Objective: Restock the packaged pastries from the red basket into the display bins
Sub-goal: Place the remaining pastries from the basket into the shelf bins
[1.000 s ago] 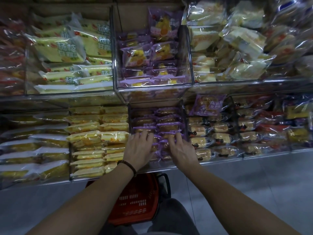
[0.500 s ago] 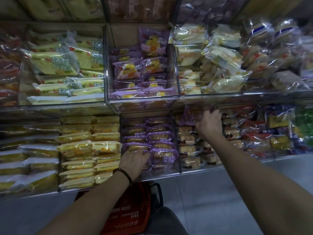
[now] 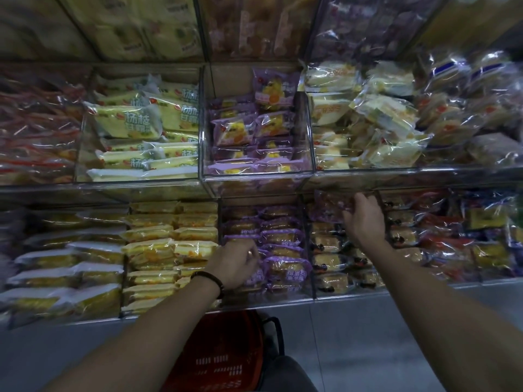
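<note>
Right hand (image 3: pixel 365 219) has crossed to the purple packet (image 3: pixel 329 206) (long axis left-right).

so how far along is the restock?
Done: the lower purple bin looks nearly full, with packs in rows. In hand: the right hand grips a purple pack lying at the back of the next bin. The left hand sits on the purple bin's front row, grip unclear. Left: placing that pack. The red basket is dim, so its contents cannot be made out.
</note>
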`<move>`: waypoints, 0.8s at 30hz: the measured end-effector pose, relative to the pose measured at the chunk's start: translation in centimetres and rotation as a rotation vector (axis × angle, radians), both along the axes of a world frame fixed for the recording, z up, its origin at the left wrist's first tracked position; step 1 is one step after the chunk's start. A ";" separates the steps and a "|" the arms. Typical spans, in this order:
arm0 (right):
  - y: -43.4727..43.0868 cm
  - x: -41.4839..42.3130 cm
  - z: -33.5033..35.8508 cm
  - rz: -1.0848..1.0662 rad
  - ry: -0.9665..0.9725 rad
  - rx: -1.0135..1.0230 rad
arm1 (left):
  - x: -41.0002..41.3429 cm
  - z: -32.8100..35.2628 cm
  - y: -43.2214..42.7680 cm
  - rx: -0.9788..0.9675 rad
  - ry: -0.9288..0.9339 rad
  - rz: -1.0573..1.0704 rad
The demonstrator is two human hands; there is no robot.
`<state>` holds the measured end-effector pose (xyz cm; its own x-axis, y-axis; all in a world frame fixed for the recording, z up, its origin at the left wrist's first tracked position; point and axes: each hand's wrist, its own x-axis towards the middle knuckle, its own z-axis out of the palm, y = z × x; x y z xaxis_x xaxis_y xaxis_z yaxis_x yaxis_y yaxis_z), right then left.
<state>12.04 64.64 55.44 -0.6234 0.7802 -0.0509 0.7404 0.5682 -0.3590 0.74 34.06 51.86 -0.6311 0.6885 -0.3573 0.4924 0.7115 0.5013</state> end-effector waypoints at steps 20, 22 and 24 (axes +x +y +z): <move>-14.9 3.4 1.5 0.326 0.358 -0.316 | 0.2 4.5 -0.8 0.453 -0.135 0.037; -15.6 3.4 0.7 0.357 0.332 -0.364 | 0.1 3.5 -2.3 0.460 -0.155 0.077; -16.0 3.4 0.1 0.417 0.260 -0.396 | 0.0 3.0 -3.9 0.432 -0.177 0.105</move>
<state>15.39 48.62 55.54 -0.9021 0.4216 -0.0921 0.3455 0.5777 -0.7395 0.78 30.17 54.89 -0.6608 0.7332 -0.1607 0.3090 0.4609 0.8319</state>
